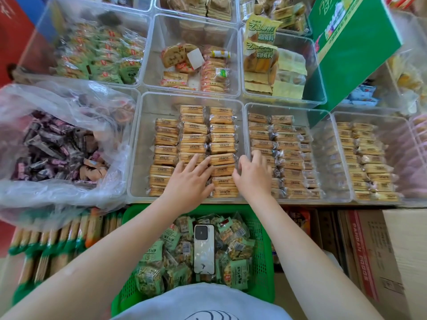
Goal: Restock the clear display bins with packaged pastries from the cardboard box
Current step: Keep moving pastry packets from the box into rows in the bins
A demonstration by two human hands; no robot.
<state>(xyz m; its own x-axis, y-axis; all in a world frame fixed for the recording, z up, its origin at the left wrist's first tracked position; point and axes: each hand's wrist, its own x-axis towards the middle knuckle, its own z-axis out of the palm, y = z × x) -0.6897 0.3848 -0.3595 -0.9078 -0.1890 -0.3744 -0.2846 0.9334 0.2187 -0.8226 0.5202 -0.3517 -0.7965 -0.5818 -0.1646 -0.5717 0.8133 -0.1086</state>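
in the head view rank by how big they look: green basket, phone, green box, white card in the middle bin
1. green basket, nearest the camera
2. green box
3. phone
4. white card, farther off

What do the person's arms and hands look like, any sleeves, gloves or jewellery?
Both arms are bare as far up as the frame shows; no sleeve edge is visible. The left hand and right hand wear no gloves, and no rings, watch or bracelet are visible. A pale grey-blue shirt with a dark printed line design shows at the bottom edge.
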